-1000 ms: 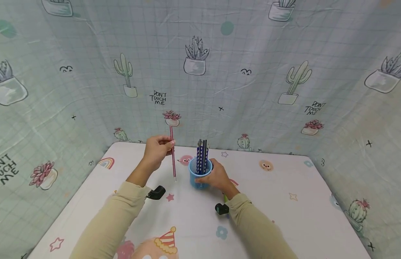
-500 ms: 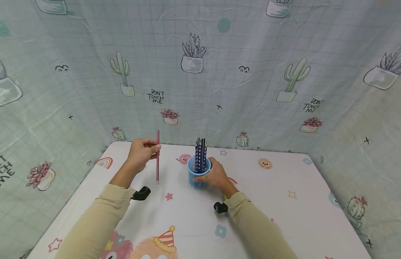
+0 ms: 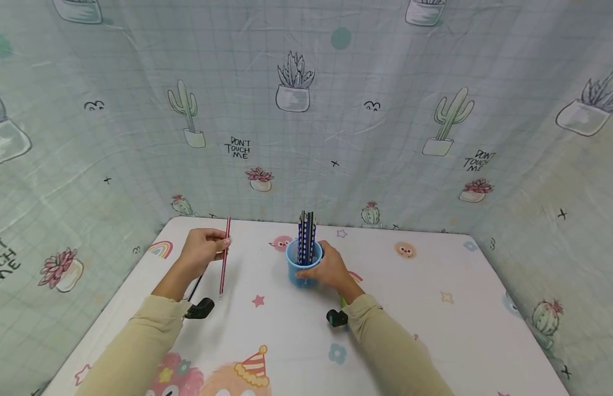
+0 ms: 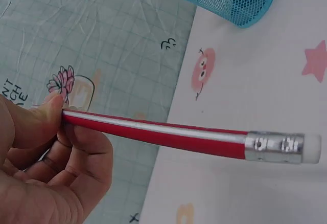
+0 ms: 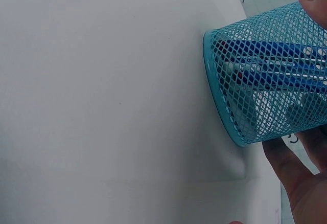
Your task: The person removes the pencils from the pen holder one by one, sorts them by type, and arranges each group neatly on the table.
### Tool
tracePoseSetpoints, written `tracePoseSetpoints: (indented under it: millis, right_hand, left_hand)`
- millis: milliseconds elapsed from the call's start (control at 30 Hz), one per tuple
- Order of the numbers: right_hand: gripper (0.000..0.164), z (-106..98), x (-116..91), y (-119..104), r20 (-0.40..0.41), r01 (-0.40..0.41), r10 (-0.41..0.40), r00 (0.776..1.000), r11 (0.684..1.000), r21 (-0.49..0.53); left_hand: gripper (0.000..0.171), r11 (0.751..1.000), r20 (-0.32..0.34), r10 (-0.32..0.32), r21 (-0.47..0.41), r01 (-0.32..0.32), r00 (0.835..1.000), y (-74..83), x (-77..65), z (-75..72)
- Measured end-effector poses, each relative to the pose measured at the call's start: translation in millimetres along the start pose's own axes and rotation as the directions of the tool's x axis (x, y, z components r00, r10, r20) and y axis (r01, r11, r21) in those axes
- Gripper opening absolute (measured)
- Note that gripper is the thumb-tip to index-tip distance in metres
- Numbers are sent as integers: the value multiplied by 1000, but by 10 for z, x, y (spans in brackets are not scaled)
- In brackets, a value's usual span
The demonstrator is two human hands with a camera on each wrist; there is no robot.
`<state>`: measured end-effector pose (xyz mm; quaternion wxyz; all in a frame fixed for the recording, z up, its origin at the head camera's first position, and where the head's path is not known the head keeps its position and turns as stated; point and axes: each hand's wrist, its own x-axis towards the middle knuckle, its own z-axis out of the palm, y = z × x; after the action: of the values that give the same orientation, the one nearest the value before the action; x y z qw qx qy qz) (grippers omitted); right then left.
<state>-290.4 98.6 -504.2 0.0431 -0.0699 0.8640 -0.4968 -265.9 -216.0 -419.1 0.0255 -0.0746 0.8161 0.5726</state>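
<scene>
In the head view my left hand [image 3: 199, 253] pinches a red pencil [image 3: 224, 269] between thumb and fingers, left of the cup. The pencil hangs nearly upright above the table, its eraser end down. Silver stripes, a metal ferrule and a white eraser [image 4: 311, 149] show in the left wrist view. My right hand [image 3: 333, 269] grips the side of a light blue mesh pencil cup [image 3: 293, 270]. The cup stands on the table in the head view. Several blue dotted and dark pencils [image 3: 306, 236] stand in it, tips up.
A thin dark stick [image 3: 195, 287] shows beside my left forearm, partly hidden by it. The white table [image 3: 405, 308] carries printed cartoons and stars. A patterned curtain [image 3: 336, 137] encloses its back and sides. Black camera mounts [image 3: 199, 309] sit at both wrists.
My left hand has moved left and down toward the table with the red pencil, away from the cup. The dark stick has come into sight. My right hand stays on the cup.
</scene>
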Motion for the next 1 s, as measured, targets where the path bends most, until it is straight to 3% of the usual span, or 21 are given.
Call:
tracePoseSetpoints:
  millis: [600, 1000]
  right_hand:
    - [94, 36, 4, -13, 5, 25, -25, 1000, 1000, 4]
    - [96, 12, -29, -11, -4, 7, -7, 1000, 1000, 4]
  left_hand:
    - [24, 992, 0, -50, 119, 50, 999, -578, -3, -250]
    - [24, 964, -28, -161, 208, 163, 987, -724, -10, -324]
